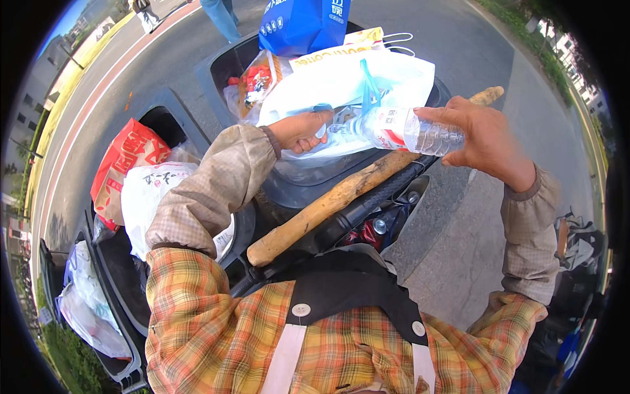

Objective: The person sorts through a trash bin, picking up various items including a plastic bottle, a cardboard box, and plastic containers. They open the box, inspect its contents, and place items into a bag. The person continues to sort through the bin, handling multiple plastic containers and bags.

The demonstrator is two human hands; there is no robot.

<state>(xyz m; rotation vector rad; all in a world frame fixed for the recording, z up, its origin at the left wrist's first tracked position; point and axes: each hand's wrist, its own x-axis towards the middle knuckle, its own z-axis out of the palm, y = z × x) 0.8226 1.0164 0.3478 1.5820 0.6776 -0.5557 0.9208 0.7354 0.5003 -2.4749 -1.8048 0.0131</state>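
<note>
My left hand [302,132] has its fingers curled on the front edge of a white plastic bag [315,88]. A small pale piece shows at its fingertips; whether it is part of the bag I cannot tell. My right hand [485,140] grips the base of a clear plastic bottle [438,138], tipped on its side, its neck pointing left over the bag's mouth. A pale blue strap or strip [368,86] hangs at the bag's opening. Beneath both, the bag sits on a full dark grey waste bin [300,189]. A peeled wooden stick [334,207] slants below the bottle.
A blue bag [302,24] and a fruit container [256,83] crowd the bin's far side. To the left are a red paper bag [130,167] and more bins with bagged rubbish [91,295]. Cans [379,226] lie in a holder near my waist. Passers-by [221,19] are beyond.
</note>
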